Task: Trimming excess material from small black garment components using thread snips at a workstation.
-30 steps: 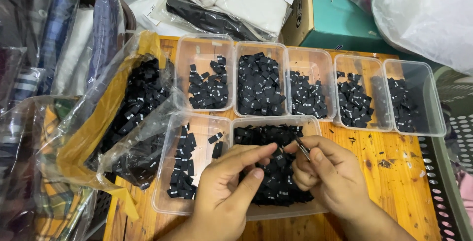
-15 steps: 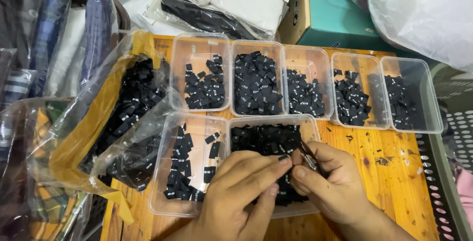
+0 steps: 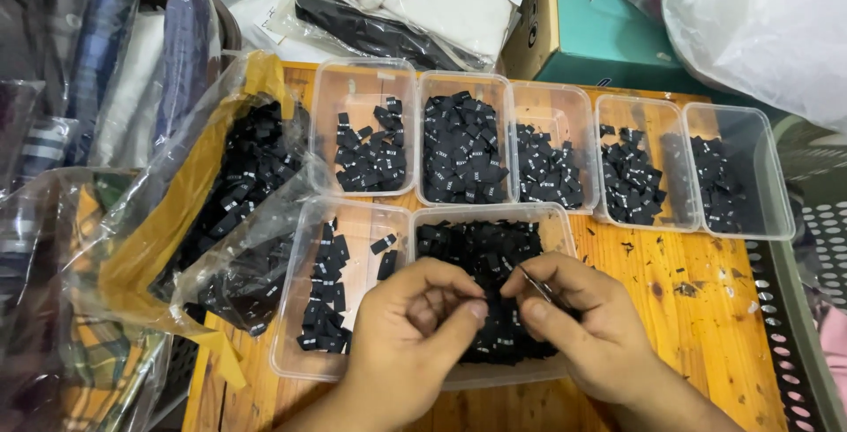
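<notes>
Seven clear tubs (image 3: 366,79) hold sorted black labels (image 3: 463,145); bagged heap (image 3: 243,176) mid-left unsorted. Left hand (image 3: 415,326) pinching one label, right hand (image 3: 578,322) gripping tweezers (image 3: 535,284).

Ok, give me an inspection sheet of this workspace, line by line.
Surface: orange wooden table, scuffed, with small dark scraps on it.
Job's things: front tub heaped with small black labels; thin metal tool, tweezers or snips, cannot tell which.
Clutter: five clear tubs of black labels in the back row, a sixth at front left, plastic bag of more labels at left.
Grippers: left hand pinched over the front tub; right hand holds the metal tool.
Cables: nothing seen.
Surroundings: bagged folded garments behind, teal box, white plastic sack, perforated grey crate at right.
</notes>
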